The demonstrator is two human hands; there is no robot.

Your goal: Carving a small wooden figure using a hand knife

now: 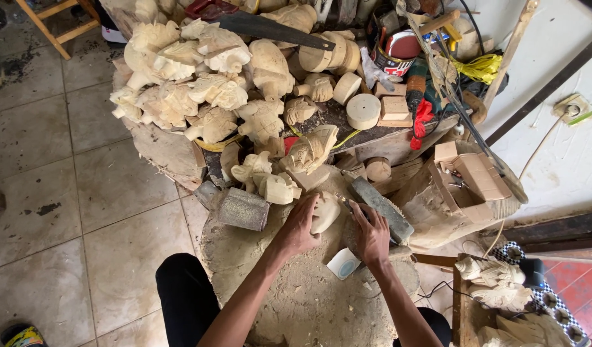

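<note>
My left hand rests on a pale carved wooden piece lying on a round wooden block, fingers wrapped on its left side. My right hand is closed around a thin tool whose tip points at the carved piece; the tool itself is mostly hidden. A grey rectangular sharpening stone lies just past the right hand. A small white and blue cup-like thing sits between my forearms.
A heap of rough pale wood carvings covers a stump beyond the block. A handsaw, round wooden discs, a tin, a cardboard box and more carvings lie around. Tiled floor lies left.
</note>
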